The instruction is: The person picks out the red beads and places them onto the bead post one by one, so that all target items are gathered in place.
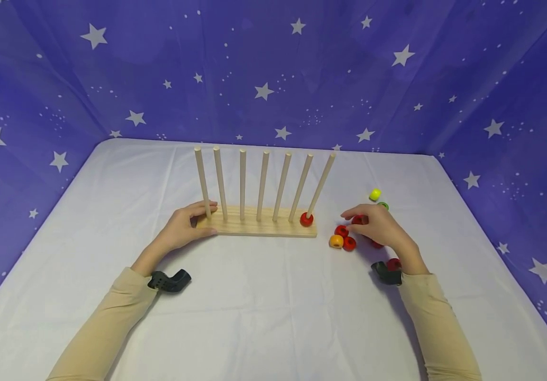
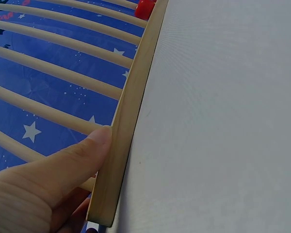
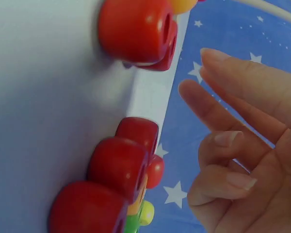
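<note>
Wooden rack (image 1: 264, 228), set upright across the white cloth (image 1: 235, 317) before you: its left end is pinched between the thumb and fingers of your left hand (image 1: 180, 227), probably to steady it, while your right hand (image 1: 379, 225), its fingers loosely parted and holding nothing, hovers over loose red beads (image 1: 349, 243) and 1 orange bead (image 1: 336, 242), presumably placed there for easy reach. Of the rack's 7 pegs (image 1: 242, 185), only the rightmost carries a threaded red bead (image 1: 307, 220), kept from rolling at the base; beyond your right hand lie 1 green bead (image 1: 384, 205) and, farther, 1 yellow bead (image 1: 375, 194), before the starred backdrop (image 1: 235, 79).
</note>
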Available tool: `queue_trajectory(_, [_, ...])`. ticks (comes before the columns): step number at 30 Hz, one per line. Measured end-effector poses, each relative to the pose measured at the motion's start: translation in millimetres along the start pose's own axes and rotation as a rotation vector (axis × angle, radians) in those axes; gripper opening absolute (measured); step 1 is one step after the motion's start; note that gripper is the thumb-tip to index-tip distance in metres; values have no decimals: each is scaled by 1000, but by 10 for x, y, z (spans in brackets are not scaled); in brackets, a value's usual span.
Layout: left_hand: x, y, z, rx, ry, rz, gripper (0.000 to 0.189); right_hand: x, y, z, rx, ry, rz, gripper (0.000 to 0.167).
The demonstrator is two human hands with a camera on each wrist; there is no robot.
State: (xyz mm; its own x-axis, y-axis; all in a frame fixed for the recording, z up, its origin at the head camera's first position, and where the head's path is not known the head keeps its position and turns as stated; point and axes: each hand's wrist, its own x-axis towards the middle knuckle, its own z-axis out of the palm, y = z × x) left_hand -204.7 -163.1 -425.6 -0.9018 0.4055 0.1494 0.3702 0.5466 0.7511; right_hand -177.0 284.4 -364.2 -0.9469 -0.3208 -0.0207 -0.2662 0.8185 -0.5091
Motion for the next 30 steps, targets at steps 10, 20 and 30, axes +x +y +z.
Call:
queue_trajectory(10, [2, 13, -1, 1, 0, -1, 58, 16, 76, 38, 4, -75, 44, 29])
queue_trajectory(20, [-5, 21, -6, 7, -2, -13, 58, 50, 74, 104, -20, -91, 38, 27])
queue_trajectory(30, [-7, 18, -8, 12, -3, -7, 58, 50, 41, 127, -50, -103, 67, 29])
